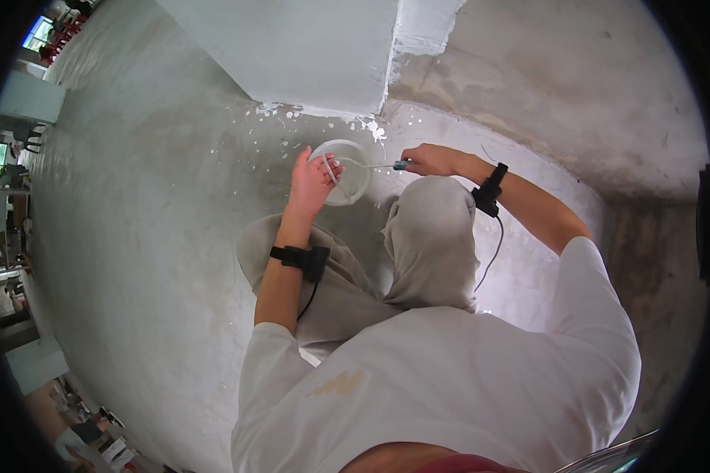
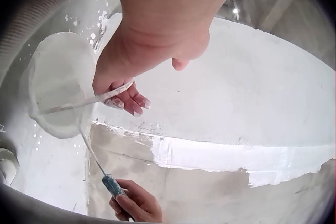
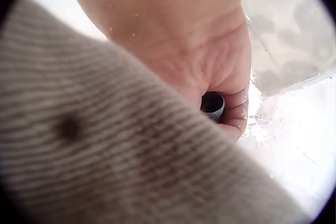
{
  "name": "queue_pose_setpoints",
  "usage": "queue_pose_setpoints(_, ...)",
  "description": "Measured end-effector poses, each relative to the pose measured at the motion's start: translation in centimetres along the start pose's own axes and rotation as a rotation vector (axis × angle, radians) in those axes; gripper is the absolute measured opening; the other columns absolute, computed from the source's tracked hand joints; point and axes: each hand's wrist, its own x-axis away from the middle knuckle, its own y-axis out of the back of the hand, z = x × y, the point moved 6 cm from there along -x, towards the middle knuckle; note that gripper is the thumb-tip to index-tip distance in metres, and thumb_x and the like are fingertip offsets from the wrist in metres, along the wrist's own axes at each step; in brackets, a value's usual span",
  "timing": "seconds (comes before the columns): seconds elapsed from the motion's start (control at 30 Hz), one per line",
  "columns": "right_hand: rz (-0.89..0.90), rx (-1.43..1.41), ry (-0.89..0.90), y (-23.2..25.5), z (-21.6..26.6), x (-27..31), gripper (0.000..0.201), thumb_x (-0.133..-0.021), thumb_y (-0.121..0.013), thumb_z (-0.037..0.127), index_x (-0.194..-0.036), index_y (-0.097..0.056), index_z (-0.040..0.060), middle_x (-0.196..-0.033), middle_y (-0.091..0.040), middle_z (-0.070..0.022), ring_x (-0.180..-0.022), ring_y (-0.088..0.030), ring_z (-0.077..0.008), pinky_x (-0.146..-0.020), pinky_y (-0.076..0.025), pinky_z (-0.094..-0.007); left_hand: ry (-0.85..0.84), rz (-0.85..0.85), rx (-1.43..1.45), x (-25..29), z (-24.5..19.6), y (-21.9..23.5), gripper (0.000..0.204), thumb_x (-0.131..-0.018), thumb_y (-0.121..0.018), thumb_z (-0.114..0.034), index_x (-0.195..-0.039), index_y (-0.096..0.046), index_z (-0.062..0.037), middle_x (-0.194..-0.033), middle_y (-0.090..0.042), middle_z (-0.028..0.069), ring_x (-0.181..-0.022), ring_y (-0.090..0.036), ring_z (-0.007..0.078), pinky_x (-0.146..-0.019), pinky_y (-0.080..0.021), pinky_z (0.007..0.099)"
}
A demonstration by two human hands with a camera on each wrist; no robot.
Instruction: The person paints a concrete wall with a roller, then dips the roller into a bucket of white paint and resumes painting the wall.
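A white bucket [image 1: 368, 180] of pale paint stands on the floor in front of the person's knees. My left hand [image 1: 312, 183] is over its left side, fingers curled round the bucket's strip-like bail handle [image 2: 89, 101]. To the right of the bucket, my right hand [image 1: 431, 160] grips the blue-grey handle [image 2: 111, 184] of what looks like a paint roller. Its thin metal rod [image 1: 380, 165] runs into the bucket, where the head is hidden. In the right wrist view, the hollow butt of the grip [image 3: 214, 106] shows between the curled fingers.
A white-painted pillar [image 1: 308, 47] rises just beyond the bucket, with paint splashes [image 1: 276, 110] on the floor at its foot. A partly bare wall [image 1: 560, 87] stands at the right. The person's bent knee [image 1: 434, 209] is close to the right hand.
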Motion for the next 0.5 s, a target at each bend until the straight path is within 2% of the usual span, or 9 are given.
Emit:
queue_pose_setpoints(0.03, 0.001, 0.002, 0.003, 0.4, 0.4, 0.8, 0.029, -0.092, -0.053, 0.027, -0.104, -0.060, 0.0014, -0.090, -0.064, -0.0230, -0.087, -0.060, -0.0410, -0.078, -0.046, -0.0466, -0.004, -0.001, 0.001, -0.2, 0.0, 0.1, 0.058, -0.094, -0.039, -0.053, -0.111, -0.055, 0.0003, -0.093, -0.061, 0.0099, -0.092, -0.061, 0.0248, -0.085, -0.045, 0.0344)
queue_pose_setpoints(0.1, -0.053, 0.050, 0.020, 1.0, 1.2, 2.8, 0.027, -0.093, -0.053, 0.020, -0.115, -0.054, 0.0047, -0.085, -0.063, -0.0204, -0.083, -0.060, -0.0399, -0.074, -0.045, -0.0475, -0.002, -0.031, 0.066, -0.2, 0.1, 0.4, 0.059, -0.093, -0.041, -0.055, -0.109, -0.054, 0.0003, -0.093, -0.061, 0.0101, -0.093, -0.060, 0.0257, -0.084, -0.045, 0.0347)
queue_pose_setpoints(0.2, -0.126, -0.017, 0.079, 1.7, 1.0, 4.4, 0.026, -0.093, -0.052, 0.018, -0.116, -0.051, 0.0053, -0.090, -0.063, -0.0217, -0.088, -0.059, -0.0403, -0.077, -0.045, -0.0479, -0.016, -0.039, 0.105, -0.9, -0.5, 0.5, 0.059, -0.093, -0.042, -0.052, -0.107, -0.054, 0.0043, -0.092, -0.059, 0.0108, -0.092, -0.058, 0.0269, -0.088, -0.045, 0.0358)
queue_pose_setpoints(0.43, -0.224, -0.075, 0.047, 2.3, 0.5, 6.2, 0.025, -0.096, -0.051, 0.019, -0.117, -0.048, 0.0062, -0.088, -0.063, -0.0203, -0.088, -0.059, -0.0400, -0.077, -0.045, -0.0476, -0.045, -0.122, 0.178, -1.7, -0.8, 2.0, 0.059, -0.090, -0.048, -0.054, -0.104, -0.054, 0.0039, -0.092, -0.058, 0.0120, -0.093, -0.057, 0.0280, -0.088, -0.045, 0.0368)
queue_pose_setpoints(0.5, -0.204, -0.125, 0.038, 2.2, 0.4, 6.2, 0.024, -0.096, -0.050, 0.019, -0.117, -0.049, 0.0064, -0.089, -0.063, -0.0198, -0.087, -0.059, -0.0397, -0.076, -0.045, -0.0473, -0.050, -0.149, 0.201, -1.7, -0.9, 2.3, 0.058, -0.089, -0.049, -0.055, -0.104, -0.052, 0.0005, -0.090, -0.057, 0.0111, -0.092, -0.058, 0.0285, -0.084, -0.045, 0.0360)
